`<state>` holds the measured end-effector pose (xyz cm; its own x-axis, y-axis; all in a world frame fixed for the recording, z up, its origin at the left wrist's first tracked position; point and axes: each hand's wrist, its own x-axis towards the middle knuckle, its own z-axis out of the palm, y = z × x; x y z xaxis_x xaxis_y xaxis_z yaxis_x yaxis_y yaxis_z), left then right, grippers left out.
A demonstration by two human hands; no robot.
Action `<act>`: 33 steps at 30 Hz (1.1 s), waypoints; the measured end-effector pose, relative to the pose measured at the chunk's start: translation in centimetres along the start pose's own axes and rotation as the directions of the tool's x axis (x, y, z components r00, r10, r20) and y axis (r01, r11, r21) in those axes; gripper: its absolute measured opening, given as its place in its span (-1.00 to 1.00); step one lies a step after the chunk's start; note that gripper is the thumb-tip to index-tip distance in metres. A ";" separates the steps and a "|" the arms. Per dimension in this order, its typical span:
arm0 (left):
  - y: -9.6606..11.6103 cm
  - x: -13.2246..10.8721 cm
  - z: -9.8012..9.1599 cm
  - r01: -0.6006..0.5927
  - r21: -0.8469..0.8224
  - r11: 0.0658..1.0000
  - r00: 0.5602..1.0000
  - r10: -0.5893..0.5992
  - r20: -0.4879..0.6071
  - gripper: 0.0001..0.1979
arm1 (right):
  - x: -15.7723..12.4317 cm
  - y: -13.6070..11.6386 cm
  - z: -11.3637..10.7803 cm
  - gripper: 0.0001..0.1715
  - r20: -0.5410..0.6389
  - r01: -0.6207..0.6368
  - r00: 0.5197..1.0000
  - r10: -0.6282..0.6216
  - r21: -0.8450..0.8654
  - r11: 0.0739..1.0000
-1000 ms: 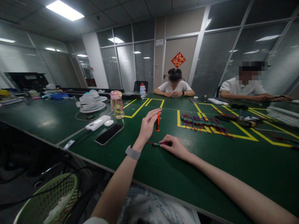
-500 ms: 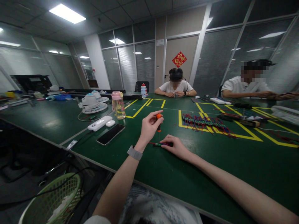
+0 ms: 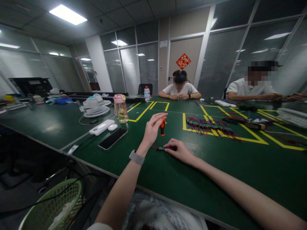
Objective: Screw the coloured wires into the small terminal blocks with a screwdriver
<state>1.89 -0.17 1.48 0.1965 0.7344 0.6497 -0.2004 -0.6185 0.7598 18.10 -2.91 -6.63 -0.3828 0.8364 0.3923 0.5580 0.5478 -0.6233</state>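
My left hand (image 3: 151, 130) pinches the orange-and-black handle of a small screwdriver (image 3: 162, 127) held upright, its tip down on a small green circuit board (image 3: 163, 148) with red wires lying on the green table (image 3: 168, 179). My right hand (image 3: 181, 150) lies on the table with fingers pressed on the board's right end, holding it down. A grey watch sits on my left wrist.
A black phone (image 3: 112, 138), white remote (image 3: 101, 127), pink-lidded bottle (image 3: 120, 108) and white fans (image 3: 94, 107) lie left. A pile of wired boards (image 3: 208, 126) fills a yellow-taped square. Two people sit across the table. A green basket (image 3: 51, 204) stands below left.
My left fingers have shifted on the screwdriver handle, turning it in place. The right hand and the board have stayed put. The view has shifted slightly.
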 end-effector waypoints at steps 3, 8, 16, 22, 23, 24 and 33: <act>-0.1 0.0 0.0 0.032 -0.011 0.999 0.999 -0.032 0.009 -0.68 | 0.0 0.0 0.0 -0.80 0.002 -0.006 1.000 0.006 -0.001 1.000; 0.0 0.0 0.0 -0.048 0.149 0.988 0.996 0.059 -0.066 -0.77 | 0.0 0.0 0.0 -0.80 0.008 0.002 1.000 -0.002 -0.014 1.000; -0.4 0.1 0.0 -0.014 0.170 0.985 0.992 0.035 -0.125 -0.72 | 0.0 0.2 0.0 -0.78 0.010 0.015 1.000 -0.014 -0.038 0.999; -0.7 0.3 -0.3 -0.026 0.042 0.999 0.992 0.031 -0.123 -0.73 | 0.0 0.0 -0.1 -0.80 0.018 0.004 1.000 -0.004 -0.039 0.999; -0.7 0.3 -0.2 -0.003 -0.025 1.000 0.996 0.000 -0.089 -0.70 | 0.0 -0.1 -0.1 -0.81 0.020 0.009 1.000 -0.008 -0.034 0.999; -0.7 0.3 -0.1 0.013 -0.051 0.999 0.997 -0.017 -0.070 -0.69 | 0.0 -0.1 -0.1 -0.81 0.019 0.013 1.000 -0.013 -0.030 0.999; -0.1 -0.1 0.3 -0.018 0.030 0.999 1.000 0.019 -0.007 -0.71 | -0.1 -0.3 -0.2 -0.81 0.022 0.023 1.000 -0.022 -0.060 0.998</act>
<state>2.14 -0.29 1.36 0.1863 0.7246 0.6635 -0.1752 -0.6400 0.7481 18.13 -3.16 -6.37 -0.4112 0.8235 0.3909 0.5925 0.5673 -0.5719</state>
